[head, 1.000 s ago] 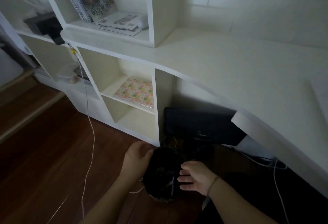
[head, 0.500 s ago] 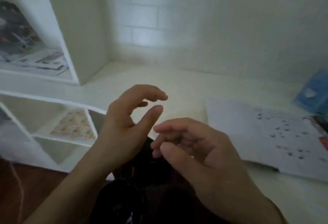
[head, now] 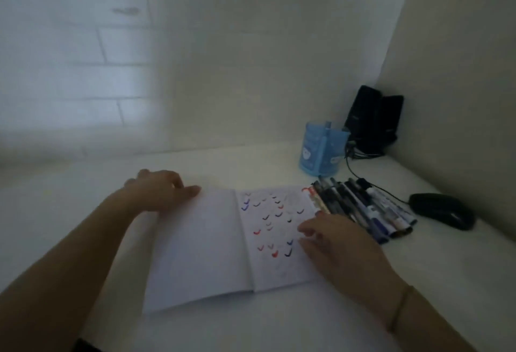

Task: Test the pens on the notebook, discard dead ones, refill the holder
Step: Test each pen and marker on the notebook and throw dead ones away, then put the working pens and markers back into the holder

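Looking down from the head view, the open notebook (head: 223, 242) lies flat on the white bench (head: 279, 323), its right page covered in small blue, red and dark test marks. The left hand (head: 160, 189) rests on the notebook's far left corner, fingers loosely curled and holding nothing that can be seen. The right hand (head: 339, 240) lies low over the right page near its right edge, fingers (head: 308, 228) relaxed and slightly spread, pointing left and away, with no pen in them as far as the blur allows.

The pens (head: 363, 206) lie side by side in a row on the bench just beside the notebook's right edge. Their long axes run from far-left to near-right, roughly parallel to that edge, and their near ends reach past the right hand's knuckles. They sit immediately right of the right hand, touching or nearly touching it; the left hand is well apart from them, across the whole notebook. So the right hand is clearly the nearer one, and its likely move is a short shift rightward to pick one up across the barrel.

The blue holder (head: 321, 150) stands upright beyond the pens' far ends, seemingly empty. A dark mouse (head: 444, 210) lies further right, and dark speakers (head: 374, 120) stand in the far corner.
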